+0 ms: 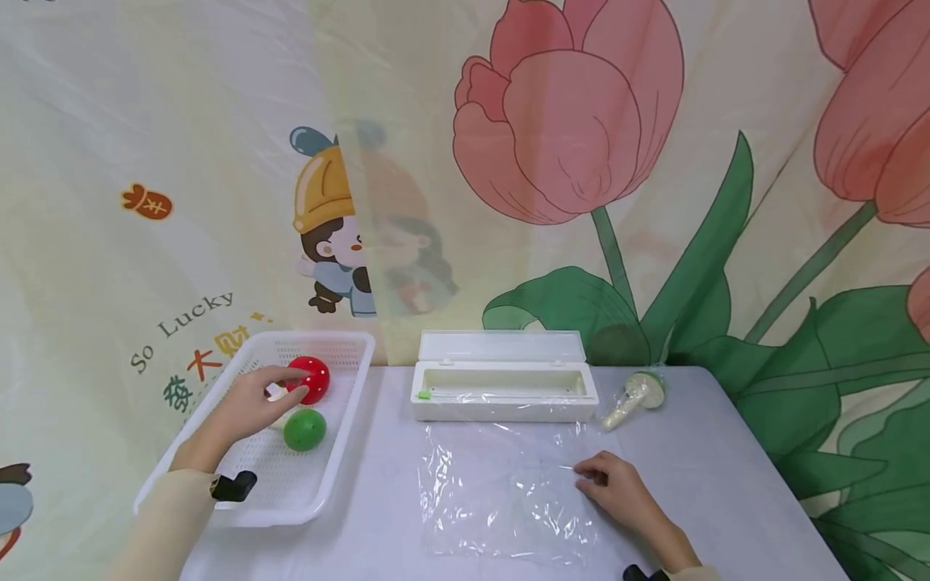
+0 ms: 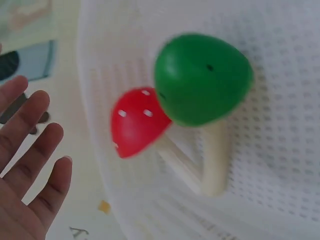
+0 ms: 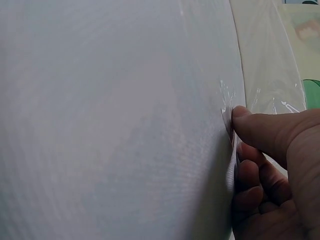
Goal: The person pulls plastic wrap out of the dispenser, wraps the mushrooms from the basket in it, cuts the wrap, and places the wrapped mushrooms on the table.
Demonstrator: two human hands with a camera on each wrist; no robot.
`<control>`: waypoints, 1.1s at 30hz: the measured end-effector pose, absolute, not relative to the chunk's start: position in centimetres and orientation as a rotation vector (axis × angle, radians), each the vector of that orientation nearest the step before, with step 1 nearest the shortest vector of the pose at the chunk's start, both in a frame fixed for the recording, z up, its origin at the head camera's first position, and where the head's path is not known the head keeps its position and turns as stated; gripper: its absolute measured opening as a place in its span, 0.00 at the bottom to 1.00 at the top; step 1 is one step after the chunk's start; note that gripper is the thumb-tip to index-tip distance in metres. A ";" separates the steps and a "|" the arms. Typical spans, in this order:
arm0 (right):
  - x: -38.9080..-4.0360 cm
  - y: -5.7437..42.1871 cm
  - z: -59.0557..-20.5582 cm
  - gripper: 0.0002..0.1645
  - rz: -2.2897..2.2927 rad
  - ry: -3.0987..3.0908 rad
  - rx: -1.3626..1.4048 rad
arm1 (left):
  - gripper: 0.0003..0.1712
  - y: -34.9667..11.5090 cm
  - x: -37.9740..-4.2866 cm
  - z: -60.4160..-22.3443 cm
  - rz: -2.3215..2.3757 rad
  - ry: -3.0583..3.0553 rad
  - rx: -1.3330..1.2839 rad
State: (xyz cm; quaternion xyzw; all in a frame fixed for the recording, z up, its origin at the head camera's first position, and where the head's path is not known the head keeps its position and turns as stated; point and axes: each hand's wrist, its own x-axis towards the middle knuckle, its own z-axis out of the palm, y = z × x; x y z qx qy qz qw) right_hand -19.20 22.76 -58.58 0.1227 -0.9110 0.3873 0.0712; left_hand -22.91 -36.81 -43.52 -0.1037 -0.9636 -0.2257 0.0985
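Over the white basket my left hand [image 1: 250, 407] reaches in with fingers spread, overlapping the red toy mushroom [image 1: 314, 381] in the head view. The left wrist view shows that hand [image 2: 30, 165] holding nothing, apart from the red mushroom [image 2: 137, 122] and the green toy mushroom [image 2: 202, 80]. Both have pale stems, and the red cap has white spots. My right hand [image 1: 617, 492] pinches the right edge of a clear sheet of plastic wrap [image 1: 479, 500] spread on the table. The right wrist view shows thumb and fingers on the film's edge.
A white plastic wrap dispenser [image 1: 504, 410] with its clear lid [image 1: 501, 346] raised stands behind the sheet. To its right lies a mushroom wrapped in film [image 1: 635, 398]. The perforated white basket [image 1: 349, 420] stands at the left. A printed curtain [image 1: 407, 121] hangs behind the table.
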 end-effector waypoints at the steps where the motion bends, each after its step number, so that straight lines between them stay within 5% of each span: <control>1: -19.2 22.7 -58.6 0.12 1.164 -2.732 0.374 | 0.28 -37.2 -23.2 -43.8 -0.656 -2.878 -0.303; 33: -19.4 23.1 -58.9 0.09 1.171 -2.719 0.431 | 0.12 -42.7 -26.3 -50.4 -0.582 -3.296 -0.044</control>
